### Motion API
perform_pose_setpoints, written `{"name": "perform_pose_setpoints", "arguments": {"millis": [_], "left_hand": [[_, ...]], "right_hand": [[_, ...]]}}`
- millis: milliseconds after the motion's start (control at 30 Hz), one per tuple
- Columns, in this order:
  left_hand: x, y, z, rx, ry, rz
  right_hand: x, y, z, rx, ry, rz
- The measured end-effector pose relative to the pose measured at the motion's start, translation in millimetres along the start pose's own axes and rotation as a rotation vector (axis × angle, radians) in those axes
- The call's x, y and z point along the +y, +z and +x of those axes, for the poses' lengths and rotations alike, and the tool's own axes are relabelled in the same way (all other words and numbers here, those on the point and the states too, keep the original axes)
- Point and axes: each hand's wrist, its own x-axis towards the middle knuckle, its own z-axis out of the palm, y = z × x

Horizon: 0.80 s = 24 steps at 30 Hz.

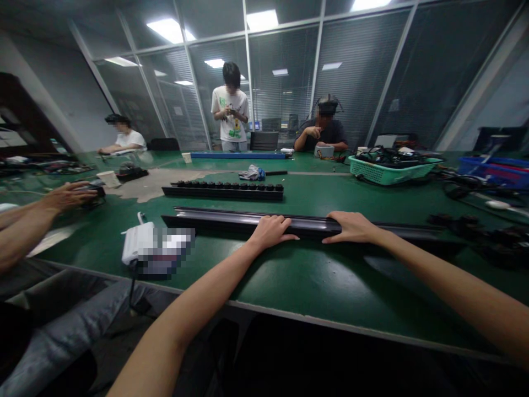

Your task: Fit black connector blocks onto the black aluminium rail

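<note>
A long black metal rail (219, 218) with a shiny channel along its length lies crosswise on the green table. Near its middle, my left hand (269, 230) grips it, with fingers over the far edge and thumb on the near side. My right hand (353, 226) holds the same rail a short way to the right, in a similar grip. The fingertips of both hands are partly hidden behind the rail. Beyond it lies a second black rail (223, 194), with a row of several small black parts along its top.
A white device (138, 242) is at near left. Loose black parts (467, 231) sit at right, below a green basket (384, 172) of cables and a blue basket (496, 172). A co-worker's hands (74, 196) are at left. A paper cup (108, 179) and long blue bar (239, 156) stand farther back.
</note>
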Motion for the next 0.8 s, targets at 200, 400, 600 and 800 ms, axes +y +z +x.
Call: {"name": "perform_pose_setpoints", "arguments": {"millis": [200, 400, 600, 800], "left_hand": [[-6.8, -9.8, -2.4, 0.117, -0.007, 0.034], [-10.4, -22.2, 0.6, 0.358, -0.120, 0.087], [-12.9, -24.1, 0.1, 0.439, -0.109, 0.075], [-9.5, -22.7, -0.4, 0.358, -0.042, 0.079]], "right_hand": [[-3.6, -7.5, 8.5, 0.071, -0.012, -0.017], [-11.3, -22.0, 19.9, 0.180, 0.073, -0.026], [-22.1, -37.6, 36.0, 0.273, 0.211, -0.038], [-18.9, -56.2, 56.6, 0.244, 0.399, 0.048]]}}
